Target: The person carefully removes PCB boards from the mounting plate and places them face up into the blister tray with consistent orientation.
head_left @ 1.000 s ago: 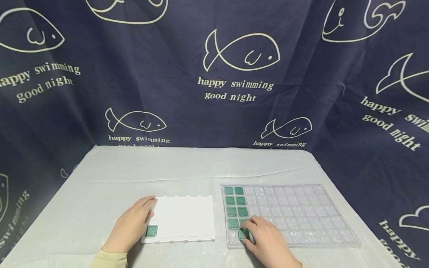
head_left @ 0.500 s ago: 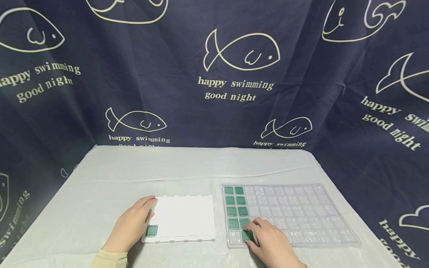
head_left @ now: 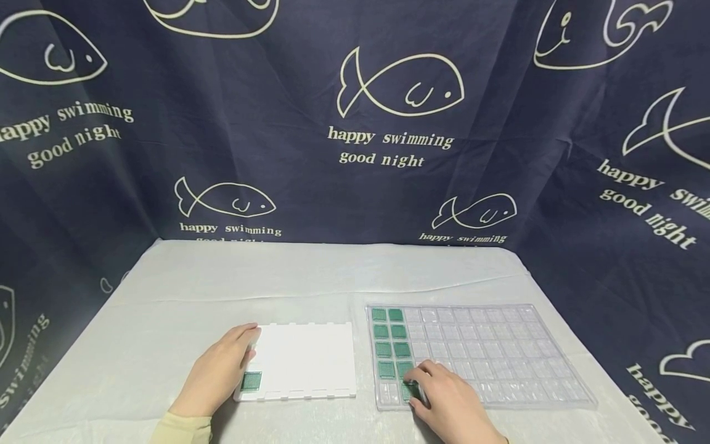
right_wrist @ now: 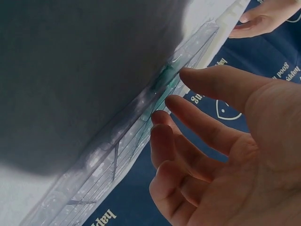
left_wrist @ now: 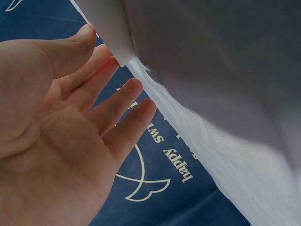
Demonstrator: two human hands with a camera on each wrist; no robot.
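A small green perforated circuit board (head_left: pixel 407 393) lies in or just over a front-row, second-column pocket of the clear plastic tray (head_left: pixel 560 398). My right hand (head_left: pixel 446 398) has its thumb and index finger at opposite edges of this board, seemingly pinching it; the fingers partly cover it. In the right wrist view, my right hand (right_wrist: pixel 216 146) has curled fingers beside the tray's edge. My left hand (head_left: pixel 213 373) rests along the left edge of a white board (head_left: pixel 305 361), fingers fairly straight. Another green circuit board (head_left: pixel 252 382) lies at that white board's near left corner.
Several green circuit boards (head_left: pixel 383 349) fill the rest of the tray's two left columns, except the front-left pocket. The other pockets are transparent. A pale cloth covers the table (head_left: pixel 310 271), with a dark fish-patterned curtain (head_left: pixel 310 148) around it.
My right hand has shifted slightly right with the green circuit board, from across the pocket divider to the second-column pocket. My left hand and the white board have stayed in place.
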